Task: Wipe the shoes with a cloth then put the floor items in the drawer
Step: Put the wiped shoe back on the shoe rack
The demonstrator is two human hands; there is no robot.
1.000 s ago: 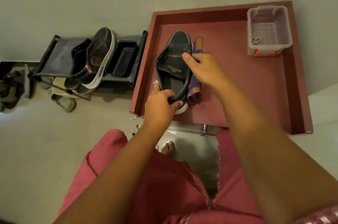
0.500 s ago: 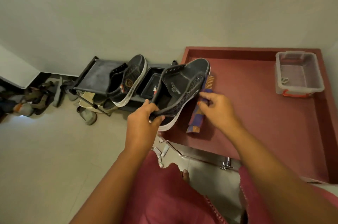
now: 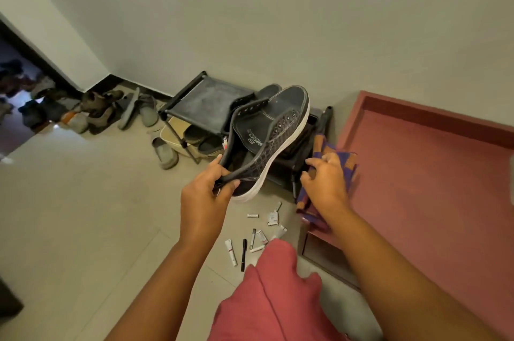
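1. Centre of the frame: the left hand (image 3: 207, 193) pinches the heel of a dark shoe (image 3: 267, 140), held above the floor.
2. Right of centre: the right hand (image 3: 326, 182) closes on a purple cloth (image 3: 346, 162) at the red bench (image 3: 431, 179) edge.
3. Lower centre: small tubes and a pen (image 3: 244, 254) lie on the floor.
4. To wipe well, likely steady the heel firmly and bunch the cloth.

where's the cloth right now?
In the head view, right of centre: the purple cloth is gripped in the right hand at the red cabinet top's left edge, right of the dark shoe.
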